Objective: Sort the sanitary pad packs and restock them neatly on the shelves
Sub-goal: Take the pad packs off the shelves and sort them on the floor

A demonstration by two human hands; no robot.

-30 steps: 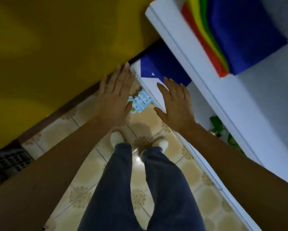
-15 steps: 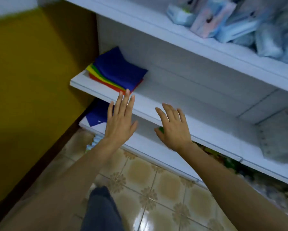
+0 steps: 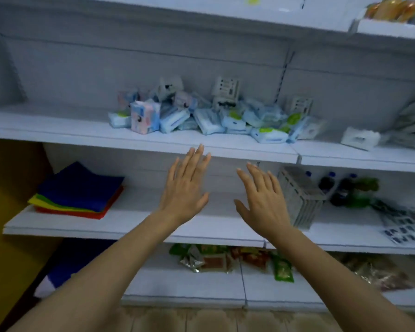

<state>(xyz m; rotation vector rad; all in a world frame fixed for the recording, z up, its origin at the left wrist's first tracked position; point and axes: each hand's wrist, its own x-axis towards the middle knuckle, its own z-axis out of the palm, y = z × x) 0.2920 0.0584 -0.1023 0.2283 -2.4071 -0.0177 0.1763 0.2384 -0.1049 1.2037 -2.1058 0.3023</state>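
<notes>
Two hands are raised side by side, the left hand (image 3: 185,190) and right hand (image 3: 261,202) both flat, fingers spread, holding nothing. The sanitary pad packs (image 3: 201,119) lie jumbled in a heap on the shelf (image 3: 57,133) just above them.

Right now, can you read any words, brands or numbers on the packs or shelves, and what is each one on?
None can be read.
Pad packs on the upper shelf: print blurred.
White cards behind them: dark marks, too blurred.
Snack packets on the bottom shelf: print too blurred.
</notes>
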